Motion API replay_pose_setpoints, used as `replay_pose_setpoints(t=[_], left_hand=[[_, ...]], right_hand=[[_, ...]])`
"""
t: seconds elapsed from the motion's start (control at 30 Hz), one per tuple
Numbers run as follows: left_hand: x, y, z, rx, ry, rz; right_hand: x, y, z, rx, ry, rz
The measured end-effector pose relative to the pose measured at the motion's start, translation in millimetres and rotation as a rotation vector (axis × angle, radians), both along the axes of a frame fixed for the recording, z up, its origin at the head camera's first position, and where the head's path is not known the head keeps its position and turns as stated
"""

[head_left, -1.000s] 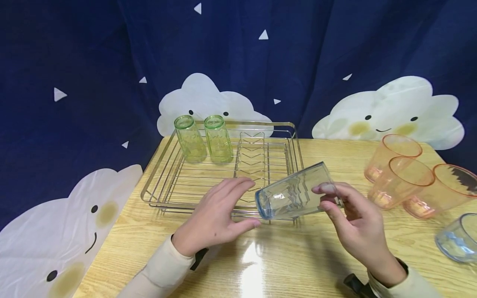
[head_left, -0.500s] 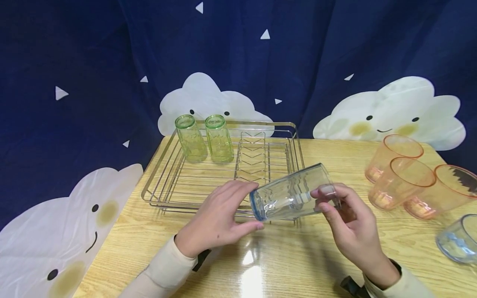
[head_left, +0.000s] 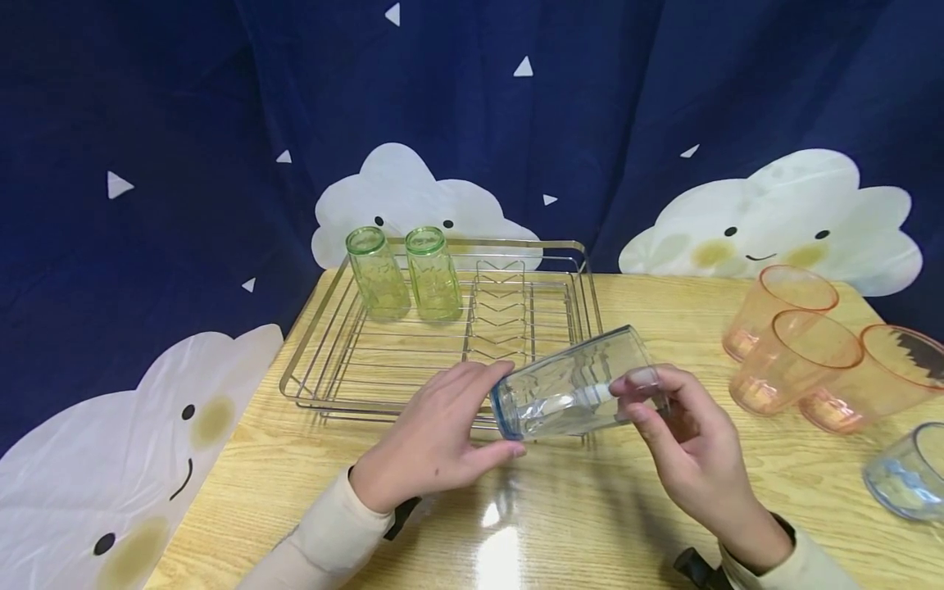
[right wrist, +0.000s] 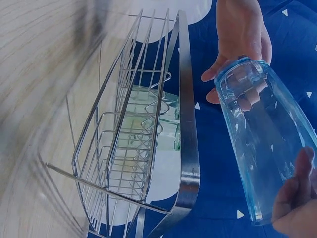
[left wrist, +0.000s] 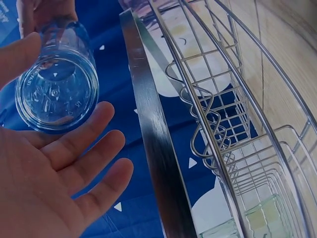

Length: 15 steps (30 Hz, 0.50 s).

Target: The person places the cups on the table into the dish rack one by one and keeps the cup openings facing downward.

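A clear blue-tinted drinking glass is held tilted on its side above the front right of the wire dish rack. My right hand pinches it near its rim, thumb and fingers visible against the glass in the right wrist view. My left hand is at the thick blue base, thumb below and fingers above. In the left wrist view those fingers are spread and fairly straight beside the base; whether they touch it is hard to tell. Two green glasses stand upside down in the rack's back left.
Several orange tumblers stand upright on the table's right side. Nearer the front right edge is another blue glass. A row of wavy wire dividers runs through the rack. Behind the wooden table hangs a dark blue curtain.
My right hand has brought the blue glass a little to the left, its base now between my left thumb and fingers. The left hand has shifted slightly right. Rack and other glasses stay put.
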<state>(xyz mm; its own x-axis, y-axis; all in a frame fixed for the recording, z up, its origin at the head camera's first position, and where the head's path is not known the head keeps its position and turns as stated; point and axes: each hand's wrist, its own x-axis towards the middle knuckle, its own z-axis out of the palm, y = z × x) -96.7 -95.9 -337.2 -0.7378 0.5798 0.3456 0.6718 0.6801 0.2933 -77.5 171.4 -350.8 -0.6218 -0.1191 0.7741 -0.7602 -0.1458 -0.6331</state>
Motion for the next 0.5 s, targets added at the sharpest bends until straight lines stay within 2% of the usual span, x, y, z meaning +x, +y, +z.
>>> replay_pose_setpoints(t=[0.5], left_hand=[[-2.1, -2.7, -1.5, 0.073, 0.027, 0.002]], right_hand=[[-0.5, 3.1, -3.2, 0.041, -0.046, 0.008]])
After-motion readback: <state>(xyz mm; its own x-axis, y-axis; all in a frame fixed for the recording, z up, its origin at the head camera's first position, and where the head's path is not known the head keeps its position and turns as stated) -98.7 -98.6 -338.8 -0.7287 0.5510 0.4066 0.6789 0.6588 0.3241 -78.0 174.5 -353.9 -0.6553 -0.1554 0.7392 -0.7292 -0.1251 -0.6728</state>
